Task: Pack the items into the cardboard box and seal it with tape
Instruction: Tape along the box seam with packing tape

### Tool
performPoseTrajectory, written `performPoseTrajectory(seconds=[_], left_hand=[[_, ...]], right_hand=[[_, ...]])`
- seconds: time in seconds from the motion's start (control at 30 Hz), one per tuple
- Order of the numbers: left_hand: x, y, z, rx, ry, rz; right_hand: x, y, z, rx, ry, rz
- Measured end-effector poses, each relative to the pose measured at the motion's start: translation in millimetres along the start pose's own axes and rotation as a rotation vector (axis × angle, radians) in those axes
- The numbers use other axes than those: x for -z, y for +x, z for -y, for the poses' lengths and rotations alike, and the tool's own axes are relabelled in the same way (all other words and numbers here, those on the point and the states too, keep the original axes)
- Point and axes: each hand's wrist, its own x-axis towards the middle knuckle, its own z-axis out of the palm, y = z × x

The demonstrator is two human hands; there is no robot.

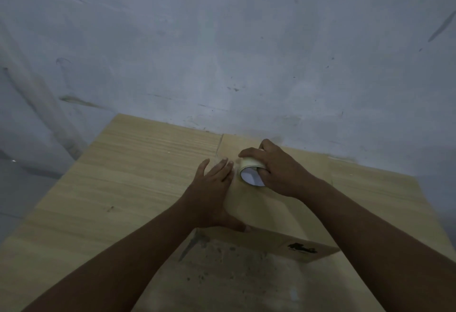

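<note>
Cardboard box (274, 213) sits on the wood table (118, 178), pushed up near the wall (222, 40), flaps closed afaict. Left hand (212, 188) lies flat on the box top w/ fingers straight, thumb hooked over the near edge, holding nothing. Right hand (278, 171) is curled round the tape roll (250, 168), which rests on the box top just beside the left fingertips. Black print on the box's front face.
</note>
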Motion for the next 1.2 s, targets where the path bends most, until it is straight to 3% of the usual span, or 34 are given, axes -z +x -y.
performPoseTrajectory(seconds=[0.47, 0.93, 1.2], left_hand=[[4.9, -2.9, -6.1, -0.009, -0.041, -0.028], [15.5, -2.4, -9.2, 0.019, -0.062, 0.057], [16.1, 0.7, -9.3, -0.014, -0.059, -0.012]], right_hand=[[9.4, 1.4, 5.6, -0.027, -0.165, 0.092], [15.7, 15.4, 13.9, -0.021, -0.271, 0.158], [19.5, 9.8, 0.9, -0.010, -0.305, 0.190]])
